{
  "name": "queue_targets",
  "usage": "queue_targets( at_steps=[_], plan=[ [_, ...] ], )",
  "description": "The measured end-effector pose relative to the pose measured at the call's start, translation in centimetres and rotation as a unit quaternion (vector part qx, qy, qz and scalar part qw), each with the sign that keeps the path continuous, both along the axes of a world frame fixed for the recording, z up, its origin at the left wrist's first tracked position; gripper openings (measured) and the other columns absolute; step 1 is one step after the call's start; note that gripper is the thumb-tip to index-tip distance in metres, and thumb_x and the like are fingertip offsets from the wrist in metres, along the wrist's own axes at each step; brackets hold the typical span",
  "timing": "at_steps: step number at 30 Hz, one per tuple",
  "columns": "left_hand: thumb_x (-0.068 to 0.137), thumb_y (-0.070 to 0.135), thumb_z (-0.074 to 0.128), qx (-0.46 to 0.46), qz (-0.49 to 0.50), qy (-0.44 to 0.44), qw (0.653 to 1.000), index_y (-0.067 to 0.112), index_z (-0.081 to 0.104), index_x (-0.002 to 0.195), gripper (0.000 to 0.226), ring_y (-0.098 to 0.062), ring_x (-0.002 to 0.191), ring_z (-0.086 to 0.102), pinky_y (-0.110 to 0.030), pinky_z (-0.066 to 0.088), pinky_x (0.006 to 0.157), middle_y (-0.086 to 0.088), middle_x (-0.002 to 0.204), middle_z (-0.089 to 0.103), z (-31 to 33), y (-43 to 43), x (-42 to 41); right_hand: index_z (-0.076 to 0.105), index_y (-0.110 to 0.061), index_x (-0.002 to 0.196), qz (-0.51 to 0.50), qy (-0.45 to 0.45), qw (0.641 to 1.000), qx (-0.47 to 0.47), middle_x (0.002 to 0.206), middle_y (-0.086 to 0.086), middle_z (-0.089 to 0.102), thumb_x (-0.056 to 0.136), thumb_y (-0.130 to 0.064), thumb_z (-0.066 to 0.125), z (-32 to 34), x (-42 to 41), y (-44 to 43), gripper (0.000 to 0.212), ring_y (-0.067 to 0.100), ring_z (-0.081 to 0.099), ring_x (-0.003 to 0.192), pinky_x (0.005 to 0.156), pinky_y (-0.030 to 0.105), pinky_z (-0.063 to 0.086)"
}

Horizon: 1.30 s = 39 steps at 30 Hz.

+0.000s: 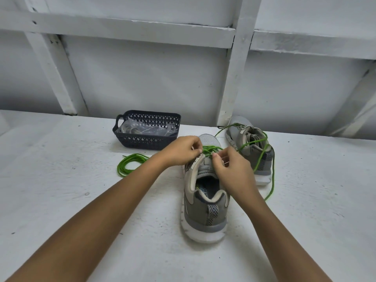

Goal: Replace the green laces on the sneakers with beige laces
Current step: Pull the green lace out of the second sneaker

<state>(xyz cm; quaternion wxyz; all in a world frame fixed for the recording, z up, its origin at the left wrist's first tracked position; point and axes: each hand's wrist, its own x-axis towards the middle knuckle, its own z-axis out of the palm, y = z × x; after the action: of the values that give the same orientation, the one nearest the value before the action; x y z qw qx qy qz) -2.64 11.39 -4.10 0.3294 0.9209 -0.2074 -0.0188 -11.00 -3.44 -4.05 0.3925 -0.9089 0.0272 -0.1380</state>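
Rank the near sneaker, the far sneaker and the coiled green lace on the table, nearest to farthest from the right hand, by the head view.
1. near sneaker: directly under the right hand, which pinches its green lace.
2. far sneaker: just right and behind.
3. coiled green lace: far left, beyond the left hand.

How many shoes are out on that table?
2. The near sneaker stands in the middle, heel toward the viewer; the far sneaker sits behind it, to the right. None seems hidden.
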Motion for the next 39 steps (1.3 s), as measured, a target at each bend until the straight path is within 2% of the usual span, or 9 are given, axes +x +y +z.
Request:
queue_targets(
  at_steps=[7,13,16,21,26,30,34,37,39],
  plan=[
    [0.094,0.007,0.046,-0.093,0.037,0.091,0.991,0.017,0.051,0.080,0.017,-0.015,0.069,0.048,-0.027,0.040,0.063,0.002,0.074,0.052,1.2,-1.1,1.8,0.053,-0.014,0.091,-0.014,0.006,0.998,-0.058,0.090,0.002,0.060,0.093,-0.034,0.046,0.3,-0.1,0.5,0.021,0.023,0.053,0.083,0.065,0.031,0.035],
    [0.094,0.001,0.043,-0.284,0.078,0.253,0.922,0.018,0.047,0.084,0.021,-0.010,0.053,0.033,-0.023,0.035,0.051,-0.002,0.067,0.046,2.1,-1.6,2.2,0.044,-0.016,0.080,-0.024,0.003,0.996,-0.089,0.082,0.001,0.055,0.093,-0.032,0.043,0.6,-0.1,0.8,0.021,0.027,0.051,0.079,0.073,0.038,0.041],
    [0.095,0.014,0.053,-0.239,0.077,0.227,0.941,0.019,0.048,0.095,0.007,-0.009,0.060,0.045,-0.025,0.042,0.059,-0.001,0.076,0.056,2.0,-0.7,1.8,0.042,-0.016,0.079,-0.025,0.005,0.996,-0.085,0.081,0.001,0.053,0.093,-0.032,0.042,0.6,-0.2,0.9,0.021,0.028,0.050,0.079,0.077,0.040,0.041],
    [0.091,0.025,0.062,-0.083,0.010,0.197,0.977,0.012,0.059,0.099,0.016,-0.016,0.080,0.054,-0.028,0.048,0.071,-0.005,0.090,0.059,1.4,1.2,0.3,0.043,-0.016,0.080,-0.024,0.008,0.996,-0.087,0.083,0.002,0.056,0.093,-0.032,0.042,0.7,-0.2,1.1,0.020,0.027,0.051,0.080,0.078,0.040,0.043],
    [0.095,0.019,0.056,-0.128,0.042,0.119,0.984,0.013,0.056,0.075,0.020,-0.015,0.073,0.058,-0.031,0.050,0.075,-0.002,0.077,0.062,0.5,0.6,0.4,0.045,-0.016,0.083,-0.040,0.006,0.991,-0.124,0.081,-0.001,0.053,0.094,-0.032,0.040,0.6,0.0,1.0,0.020,0.024,0.044,0.076,0.080,0.038,0.032],
    [0.098,0.018,0.048,-0.274,0.074,0.178,0.942,0.012,0.049,0.073,0.026,-0.014,0.063,0.051,-0.027,0.047,0.063,-0.003,0.067,0.052,0.2,-0.2,1.7,0.045,-0.018,0.084,-0.051,-0.012,0.990,-0.135,0.084,-0.003,0.058,0.095,-0.033,0.038,0.4,0.2,1.0,0.020,0.024,0.053,0.081,0.085,0.039,0.027],
    [0.098,0.021,0.049,-0.241,0.089,0.168,0.952,0.014,0.051,0.074,0.025,-0.013,0.059,0.043,-0.024,0.041,0.054,-0.003,0.066,0.044,0.2,-1.2,2.7,0.057,-0.018,0.098,-0.067,-0.057,0.979,-0.184,0.098,-0.001,0.063,0.094,-0.043,0.038,-0.1,0.2,0.9,0.031,0.024,0.057,0.096,0.091,0.042,0.030],
    [0.098,0.021,0.049,-0.232,0.084,0.182,0.952,0.015,0.053,0.077,0.023,-0.012,0.058,0.045,-0.024,0.043,0.053,-0.002,0.067,0.046,0.6,-1.3,2.8,0.062,-0.015,0.094,-0.092,-0.198,0.960,-0.177,0.089,0.003,0.064,0.085,-0.051,0.046,-0.2,-0.6,-0.2,0.041,0.029,0.060,0.085,0.075,0.043,0.043],
    [0.098,0.026,0.048,-0.229,0.081,0.196,0.950,0.014,0.054,0.084,0.019,-0.013,0.060,0.052,-0.023,0.046,0.055,-0.003,0.071,0.053,0.8,-0.7,2.4,0.059,-0.014,0.084,-0.068,-0.216,0.966,-0.125,0.079,0.001,0.061,0.087,-0.047,0.056,-0.2,-1.5,-1.3,0.033,0.025,0.059,0.074,0.063,0.033,0.044]
  ],
)
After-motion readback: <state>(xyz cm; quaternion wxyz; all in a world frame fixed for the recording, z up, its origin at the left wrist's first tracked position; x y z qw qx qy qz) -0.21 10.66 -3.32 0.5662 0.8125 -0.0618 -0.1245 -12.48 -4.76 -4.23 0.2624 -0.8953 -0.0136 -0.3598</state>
